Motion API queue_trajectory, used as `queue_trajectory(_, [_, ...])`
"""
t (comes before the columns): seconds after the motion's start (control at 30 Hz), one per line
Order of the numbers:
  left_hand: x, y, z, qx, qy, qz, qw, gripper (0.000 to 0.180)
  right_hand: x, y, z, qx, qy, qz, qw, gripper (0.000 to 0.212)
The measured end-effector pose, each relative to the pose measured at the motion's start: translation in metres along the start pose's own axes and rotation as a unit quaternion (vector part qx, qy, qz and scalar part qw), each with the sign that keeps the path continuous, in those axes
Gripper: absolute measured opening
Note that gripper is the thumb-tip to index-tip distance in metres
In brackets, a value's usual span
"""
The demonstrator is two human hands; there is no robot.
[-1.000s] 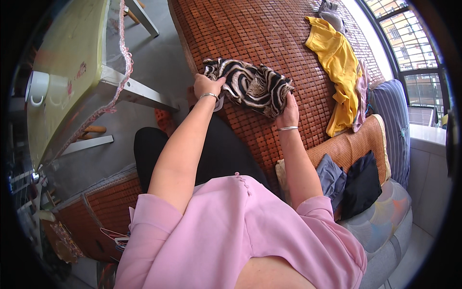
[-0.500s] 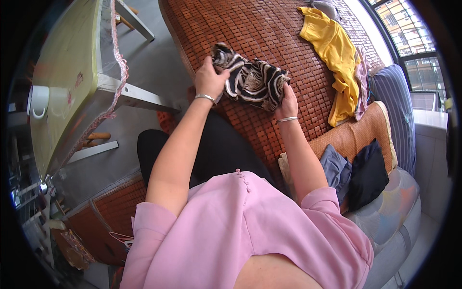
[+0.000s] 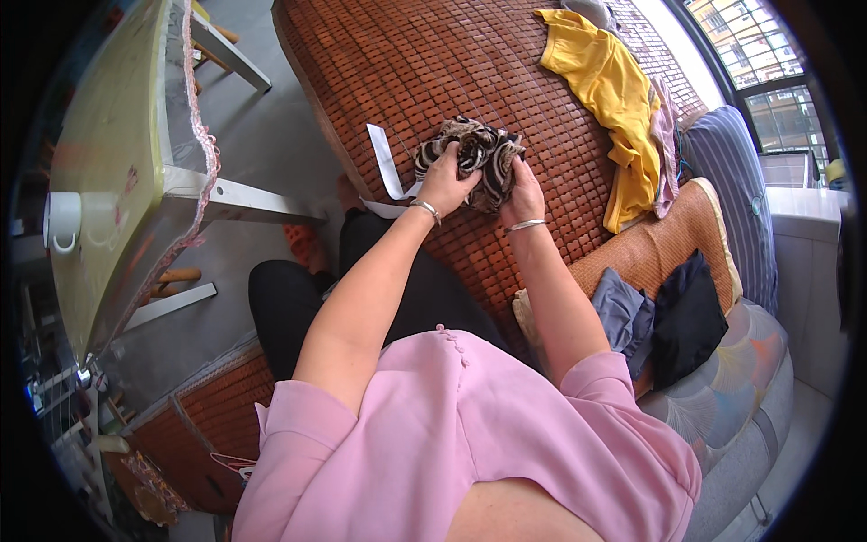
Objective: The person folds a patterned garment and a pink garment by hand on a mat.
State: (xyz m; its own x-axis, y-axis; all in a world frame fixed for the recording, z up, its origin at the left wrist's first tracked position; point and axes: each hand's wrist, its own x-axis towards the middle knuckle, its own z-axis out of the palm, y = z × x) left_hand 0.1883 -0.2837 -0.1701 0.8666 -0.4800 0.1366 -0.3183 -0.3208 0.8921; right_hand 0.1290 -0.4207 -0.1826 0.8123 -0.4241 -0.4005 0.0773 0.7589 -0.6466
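Along the left side of your room stands a table (image 3: 108, 126) with a pale yellow-green top, a white cup (image 3: 65, 219) on it. Past the grey floor (image 3: 248, 149), a mat of brown tiles (image 3: 361, 72) fills the middle, and a white strip (image 3: 384, 163) lies by your left wrist; you cannot tell whether it is attached to anything. Next comes the zebra-patterned cloth (image 3: 483, 149), bunched up over the mat; whether it touches the tiles is unclear. The step in hand seems to be gathering this cloth, and the next move likely calls for a firm, even grip at both sides. Your left hand (image 3: 442, 188) is clamped on its near-left part, back up, forearm slanting in rightward. Your right hand (image 3: 522, 194) pinches its right edge, thumb inward, forearm leaning left; the two hands sit close but apart. Farther right lies a yellow shirt (image 3: 601, 86), then a grey garment (image 3: 623, 312), a black garment (image 3: 691, 316) and a striped pillow (image 3: 733, 194).
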Motion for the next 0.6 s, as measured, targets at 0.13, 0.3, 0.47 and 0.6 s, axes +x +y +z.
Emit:
queue_trajectory(0.13, [-0.002,0.005,-0.002,0.025,-0.048,-0.038,0.998,0.048,-0.012,-0.031,0.013,0.098,-0.014,0.099,0.990,0.035])
queue_trajectory(0.3, [0.002,0.027,0.021,0.259,-0.101,0.005,0.961,0.039,-0.019,-0.035,0.012,-0.046,-0.027,-0.056,0.997,0.031])
queue_trajectory(0.47, [0.016,0.039,0.036,0.398,-0.181,-0.054,0.898,0.036,-0.036,-0.028,0.030,-0.511,-0.070,-0.401,0.757,0.023])
queue_trajectory(0.6, [0.020,0.009,0.040,0.434,-0.239,0.092,0.864,0.034,-0.055,-0.017,0.050,-0.621,-0.119,-0.422,0.650,0.029])
